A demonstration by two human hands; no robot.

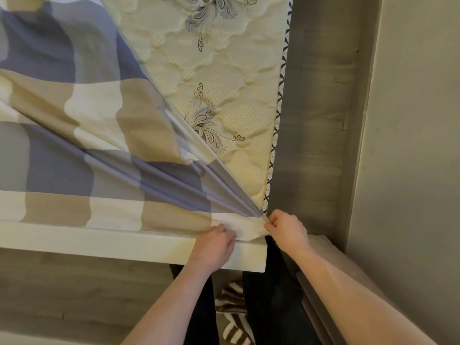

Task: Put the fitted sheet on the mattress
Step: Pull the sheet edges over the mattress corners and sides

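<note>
The fitted sheet (74,125), checked in blue, tan and cream, covers the left part of the cream quilted mattress (224,70) and is stretched in tight folds toward the near right corner. My left hand (214,245) grips the sheet's edge at the mattress's front side. My right hand (286,227) pinches the bunched sheet corner right at the mattress corner. The right strip of the mattress with grey floral prints lies bare.
A white bed frame board (124,245) runs along the front below the sheet. A narrow strip of grey wood floor (316,120) separates the mattress from the wall (410,145) on the right. Striped slippers (234,314) show between my legs.
</note>
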